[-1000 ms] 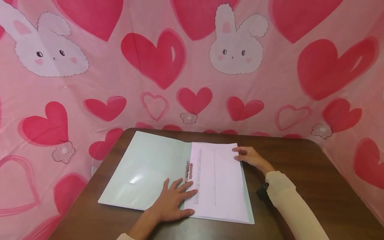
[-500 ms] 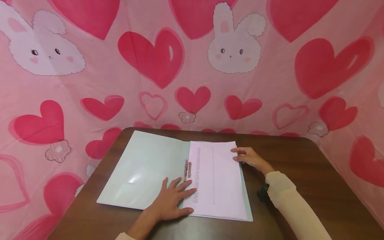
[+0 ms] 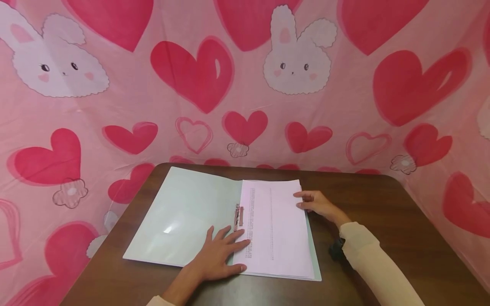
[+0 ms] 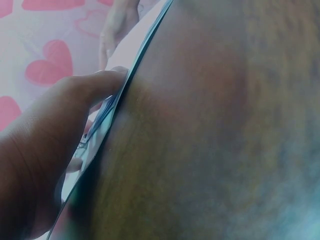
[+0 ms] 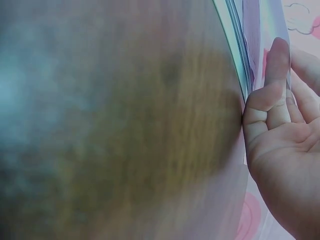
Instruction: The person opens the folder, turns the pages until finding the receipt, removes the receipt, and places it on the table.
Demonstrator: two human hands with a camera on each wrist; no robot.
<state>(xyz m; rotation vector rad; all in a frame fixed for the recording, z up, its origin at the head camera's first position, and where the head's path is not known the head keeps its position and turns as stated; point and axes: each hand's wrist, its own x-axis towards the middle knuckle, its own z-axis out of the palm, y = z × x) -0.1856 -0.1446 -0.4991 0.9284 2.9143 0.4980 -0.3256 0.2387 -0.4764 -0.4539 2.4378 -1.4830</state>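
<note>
A pale green folder (image 3: 183, 208) lies wide open on the brown table, with a stack of printed paper (image 3: 287, 238) on its right side. Its metal clip (image 3: 238, 217) sits along the spine. My left hand (image 3: 216, 259) rests flat with fingers spread across the spine and the paper's left margin; in the left wrist view its thumb (image 4: 97, 87) lies along the folder's near edge. With my right hand (image 3: 319, 206) I pinch the top sheet's right edge near the far corner. In the right wrist view, that sheet (image 5: 272, 20) stands slightly apart from the pages under it.
Brown table (image 3: 398, 229) extends to the right of the folder and in front of it. A dark object (image 3: 336, 249) is at the right wrist below the cream sleeve (image 3: 377, 259). A pink cloth (image 3: 245, 97) with hearts and rabbits hangs behind the table.
My right hand has slid slightly toward me along the sheet's edge. The left hand keeps its place on the folder. The whole view has shifted a little.
</note>
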